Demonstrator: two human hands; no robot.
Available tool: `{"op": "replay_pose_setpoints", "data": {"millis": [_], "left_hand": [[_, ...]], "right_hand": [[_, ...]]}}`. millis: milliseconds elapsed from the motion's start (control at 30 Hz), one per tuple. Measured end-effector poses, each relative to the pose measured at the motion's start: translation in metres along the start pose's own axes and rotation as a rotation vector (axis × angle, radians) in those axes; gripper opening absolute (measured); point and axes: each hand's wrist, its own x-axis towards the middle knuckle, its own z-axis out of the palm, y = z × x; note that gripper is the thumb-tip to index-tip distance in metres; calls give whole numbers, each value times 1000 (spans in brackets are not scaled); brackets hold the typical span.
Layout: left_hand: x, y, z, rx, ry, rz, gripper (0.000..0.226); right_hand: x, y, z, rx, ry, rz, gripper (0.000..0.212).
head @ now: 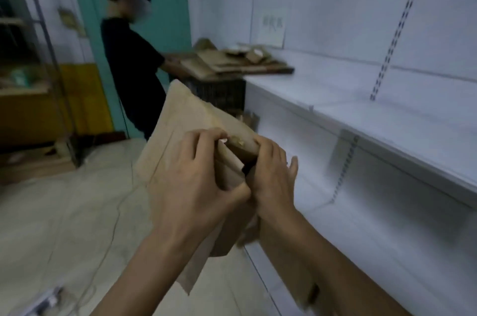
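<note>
In mid-air beside the white shelf [361,119] | grip: left hand [198,181] and right hand [271,173] both clamped on flattened cardboard [178,129], pinching its torn flap | step: likely flattening flap | next: firm fold, then onto far cardboard stack [232,63]

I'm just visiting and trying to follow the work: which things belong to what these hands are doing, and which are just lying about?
In the job: cardboard sheet, gripped by the left hand and the right hand.
Not part of it: white shelf, cardboard pile on a black crate, wall notice, another person at the pile.
</note>
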Motion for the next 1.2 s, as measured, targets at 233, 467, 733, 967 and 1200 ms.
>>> {"op": "replay_pose_setpoints", "data": {"millis": [233,467,733,967,1200], "left_hand": [[125,10,-37,133,51,409,65],[219,77,-19,207,71,772,75],[275,65,71,288,83,721,64],[293,35,141,259,-124,512,32],[338,38,178,215,-79,621,32]], "right_hand": [[86,-41,-55,-17,456,-106,62],[139,-27,-144,294,696,-4,52],[176,72,-183,206,695,205,31],[185,141,-147,-118,727,209,49],[183,147,-100,-779,329,-198,36]]}}
